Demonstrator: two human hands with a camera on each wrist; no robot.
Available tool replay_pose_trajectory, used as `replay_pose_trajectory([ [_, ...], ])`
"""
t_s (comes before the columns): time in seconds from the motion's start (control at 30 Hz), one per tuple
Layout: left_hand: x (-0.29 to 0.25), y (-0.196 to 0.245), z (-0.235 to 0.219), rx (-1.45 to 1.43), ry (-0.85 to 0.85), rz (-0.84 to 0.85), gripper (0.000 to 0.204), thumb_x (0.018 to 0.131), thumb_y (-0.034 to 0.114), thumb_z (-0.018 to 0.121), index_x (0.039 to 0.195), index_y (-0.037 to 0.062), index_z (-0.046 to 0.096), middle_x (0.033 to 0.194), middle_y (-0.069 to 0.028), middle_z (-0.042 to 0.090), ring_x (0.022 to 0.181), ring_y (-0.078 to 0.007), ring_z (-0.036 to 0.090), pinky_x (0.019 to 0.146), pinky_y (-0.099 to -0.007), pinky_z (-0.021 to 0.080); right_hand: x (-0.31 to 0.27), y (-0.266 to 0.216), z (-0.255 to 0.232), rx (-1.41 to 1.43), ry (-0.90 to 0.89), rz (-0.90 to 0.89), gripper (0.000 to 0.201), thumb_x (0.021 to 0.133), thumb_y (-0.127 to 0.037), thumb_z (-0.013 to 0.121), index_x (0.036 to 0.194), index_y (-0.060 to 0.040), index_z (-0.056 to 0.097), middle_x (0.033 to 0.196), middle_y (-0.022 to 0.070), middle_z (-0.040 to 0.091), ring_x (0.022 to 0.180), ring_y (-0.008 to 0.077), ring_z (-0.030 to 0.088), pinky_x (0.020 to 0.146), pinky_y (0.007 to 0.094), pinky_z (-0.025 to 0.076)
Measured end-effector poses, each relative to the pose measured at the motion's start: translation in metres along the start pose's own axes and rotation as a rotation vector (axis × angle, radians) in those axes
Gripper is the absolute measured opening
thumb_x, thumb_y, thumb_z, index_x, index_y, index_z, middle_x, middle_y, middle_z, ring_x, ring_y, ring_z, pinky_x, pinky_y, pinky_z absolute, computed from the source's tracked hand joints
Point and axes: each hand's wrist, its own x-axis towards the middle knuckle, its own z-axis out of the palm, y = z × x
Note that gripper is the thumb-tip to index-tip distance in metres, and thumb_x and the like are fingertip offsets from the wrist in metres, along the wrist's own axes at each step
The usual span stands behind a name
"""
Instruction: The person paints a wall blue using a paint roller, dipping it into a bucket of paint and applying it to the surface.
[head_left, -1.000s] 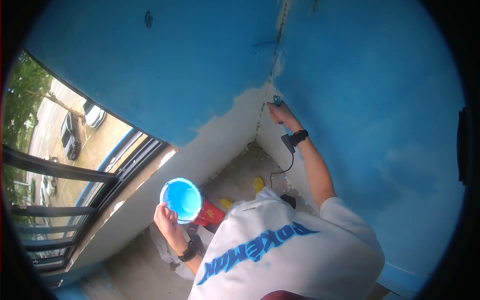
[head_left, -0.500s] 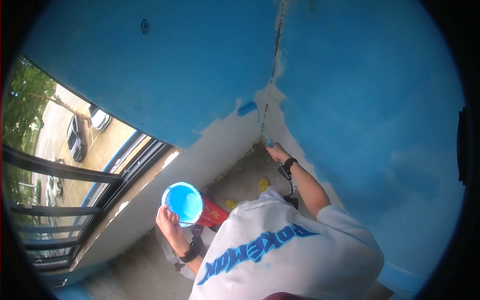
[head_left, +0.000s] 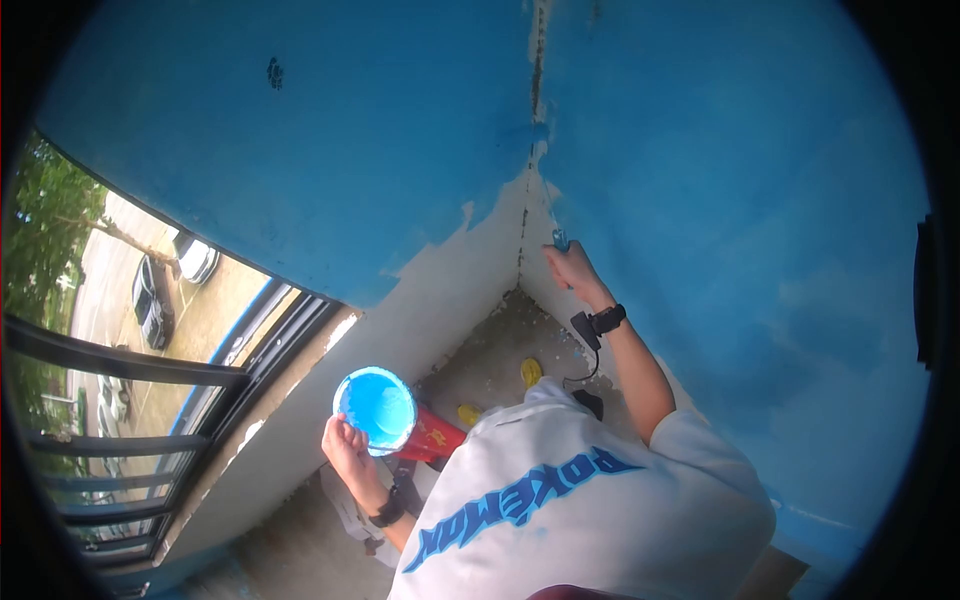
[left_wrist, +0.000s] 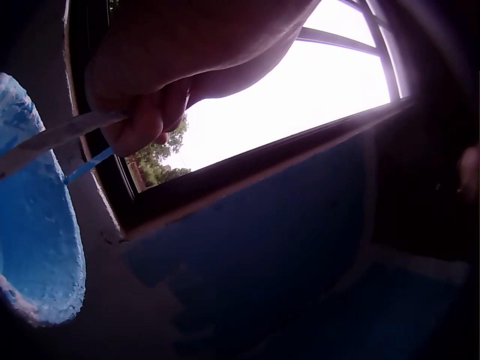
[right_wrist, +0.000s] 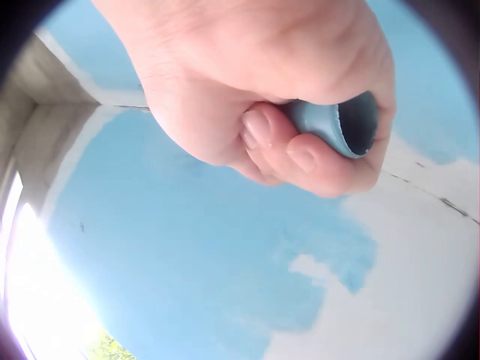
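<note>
My right hand (head_left: 572, 268) is curled tight round the roller handle (right_wrist: 337, 124), held up against the corner (head_left: 523, 225) where the two walls meet. My left hand (head_left: 347, 447) grips the bucket (head_left: 376, 408) of blue paint by its thin bail, low beside the window (head_left: 130, 400). I judge the job well along: the upper walls are blue, while a pale unpainted band (head_left: 440, 290) runs along the bottom of both walls and up the corner seam. That is what remains.

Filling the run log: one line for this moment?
left hand: holds paint bucket | right hand: grips roller handle | at wall corner
</note>
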Motion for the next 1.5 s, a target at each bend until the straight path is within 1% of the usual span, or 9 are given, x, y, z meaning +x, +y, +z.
replay_pose_trajectory([
  [0.17, 0.000, -0.003, -0.002, 0.014, 0.022, 0.001, 0.019, 0.098, 0.015, 0.048, 0.086, 0.0022, 0.055, 0.055, 0.0071, 0.034, 0.042, -0.0020, 0.025, 0.039, -0.0205, 0.019, -0.005, -0.114, 0.020, -0.026, 0.000, -0.173, 0.039, 0.092, -0.022, 0.055, 0.057, -0.0130, 0.039, 0.047, -0.0046, 0.034, 0.037, 0.0068, 0.027, 0.037, 0.0278, 0.021],
  [0.3, 0.000, -0.004, -0.004, 0.017, 0.028, -0.007, 0.017, 0.098, 0.014, 0.049, 0.089, 0.0019, 0.055, 0.055, 0.0073, 0.032, 0.042, -0.0015, 0.024, 0.039, -0.0201, 0.019, 0.008, -0.140, 0.031, -0.139, -0.015, -0.240, 0.041, 0.093, -0.025, 0.055, 0.058, -0.0097, 0.041, 0.045, -0.0018, 0.036, 0.035, 0.0104, 0.033, 0.038, 0.0306, 0.027],
  [0.4, -0.004, -0.004, -0.004, 0.001, 0.052, -0.011, 0.017, 0.098, 0.014, 0.049, 0.088, 0.0020, 0.054, 0.055, 0.0072, 0.032, 0.042, -0.0016, 0.024, 0.039, -0.0204, 0.019, 0.039, -0.105, 0.038, -0.254, 0.021, -0.198, 0.043, 0.094, -0.027, 0.054, 0.057, -0.0090, 0.041, 0.044, 0.0001, 0.039, 0.035, 0.0129, 0.038, 0.040, 0.0324, 0.032],
  [0.5, -0.006, -0.009, -0.008, -0.014, 0.083, -0.009, 0.017, 0.098, 0.014, 0.049, 0.087, 0.0021, 0.054, 0.055, 0.0071, 0.032, 0.042, -0.0016, 0.024, 0.039, -0.0207, 0.018, 0.055, -0.051, 0.052, -0.238, 0.019, -0.145, 0.040, 0.094, -0.025, 0.051, 0.058, -0.0094, 0.042, 0.046, -0.0015, 0.038, 0.035, 0.0109, 0.035, 0.038, 0.0287, 0.028],
  [0.77, -0.002, -0.013, -0.013, -0.023, 0.088, -0.015, 0.018, 0.098, 0.014, 0.047, 0.087, 0.0017, 0.054, 0.055, 0.0070, 0.032, 0.042, -0.0019, 0.025, 0.039, -0.0209, 0.018, 0.063, 0.085, 0.071, -0.101, -0.182, 0.071, 0.039, 0.096, -0.025, 0.048, 0.060, -0.0107, 0.040, 0.047, -0.0011, 0.038, 0.037, 0.0102, 0.036, 0.038, 0.0286, 0.027],
  [0.9, -0.003, -0.012, -0.009, -0.019, 0.085, 0.003, 0.018, 0.098, 0.013, 0.047, 0.087, 0.0016, 0.054, 0.054, 0.0072, 0.032, 0.042, -0.0018, 0.025, 0.039, -0.0206, 0.019, 0.053, 0.059, 0.076, -0.088, -0.092, 0.045, 0.038, 0.096, -0.023, 0.047, 0.060, -0.0107, 0.041, 0.046, -0.0010, 0.037, 0.035, 0.0110, 0.034, 0.038, 0.0294, 0.027],
  [1.2, -0.007, -0.005, 0.002, -0.011, 0.046, 0.014, 0.018, 0.099, 0.014, 0.047, 0.087, 0.0017, 0.054, 0.055, 0.0071, 0.032, 0.042, -0.0016, 0.025, 0.039, -0.0203, 0.019, 0.042, -0.094, 0.062, -0.092, -0.017, -0.144, 0.041, 0.097, -0.022, 0.046, 0.057, -0.0088, 0.043, 0.045, 0.0005, 0.040, 0.034, 0.0133, 0.036, 0.038, 0.0308, 0.030],
  [1.33, -0.005, -0.006, 0.002, -0.012, 0.031, 0.014, 0.018, 0.099, 0.014, 0.047, 0.087, 0.0019, 0.054, 0.055, 0.0070, 0.033, 0.042, -0.0015, 0.026, 0.039, -0.0203, 0.019, 0.054, -0.102, 0.059, -0.101, -0.024, -0.201, 0.042, 0.097, -0.024, 0.047, 0.058, -0.0084, 0.044, 0.046, 0.0010, 0.041, 0.034, 0.0141, 0.037, 0.038, 0.0310, 0.032],
  [1.5, -0.005, -0.011, -0.003, -0.029, 0.028, 0.021, 0.019, 0.099, 0.015, 0.047, 0.087, 0.0021, 0.054, 0.055, 0.0068, 0.033, 0.042, -0.0015, 0.026, 0.039, -0.0206, 0.019, 0.063, -0.043, 0.066, -0.275, 0.110, -0.131, 0.040, 0.096, -0.026, 0.048, 0.062, -0.0049, 0.045, 0.046, 0.0040, 0.046, 0.036, 0.0171, 0.046, 0.039, 0.0334, 0.037],
])
